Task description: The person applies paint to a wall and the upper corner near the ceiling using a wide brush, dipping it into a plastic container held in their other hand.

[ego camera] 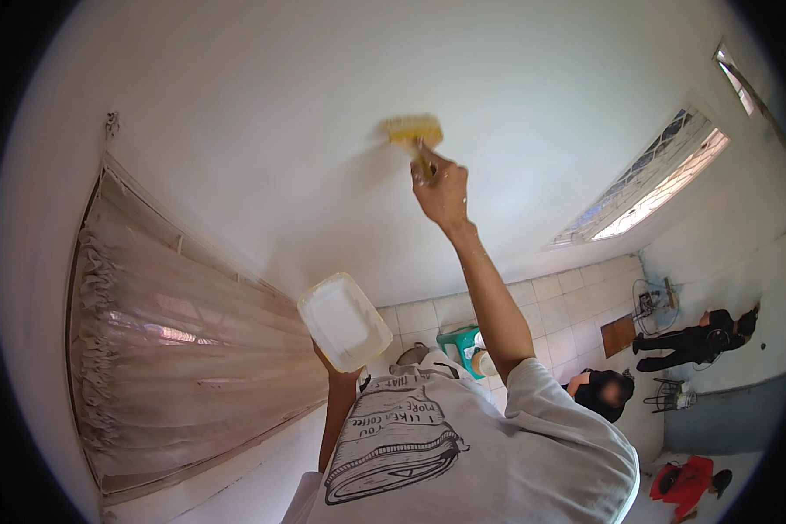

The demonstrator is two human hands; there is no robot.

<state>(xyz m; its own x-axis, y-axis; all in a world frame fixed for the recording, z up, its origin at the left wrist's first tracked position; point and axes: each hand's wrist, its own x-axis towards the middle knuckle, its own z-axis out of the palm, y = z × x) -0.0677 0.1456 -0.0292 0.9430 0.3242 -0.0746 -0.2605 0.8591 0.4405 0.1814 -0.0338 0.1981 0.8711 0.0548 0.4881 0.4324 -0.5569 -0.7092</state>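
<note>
My right hand (440,190) grips the handle of a yellow paintbrush (416,131), with the arm stretched out towards a white wall (268,131). The brush is slightly blurred, and whether its bristles touch the wall is hard to tell. White paint specks dot my hand and forearm. Lower down, my left hand (342,374) supports a rectangular plastic tub (344,322) from beneath. White paint coats the tub's inside. Most of my left hand's fingers are hidden behind the tub.
A sheer curtain (203,340) covers the window at left. Below stands a green plastic stool (458,344) with containers on the tiled floor (557,308). Several people are nearby, one in black (707,340) and one in red (688,485). A barred window (655,177) is at right.
</note>
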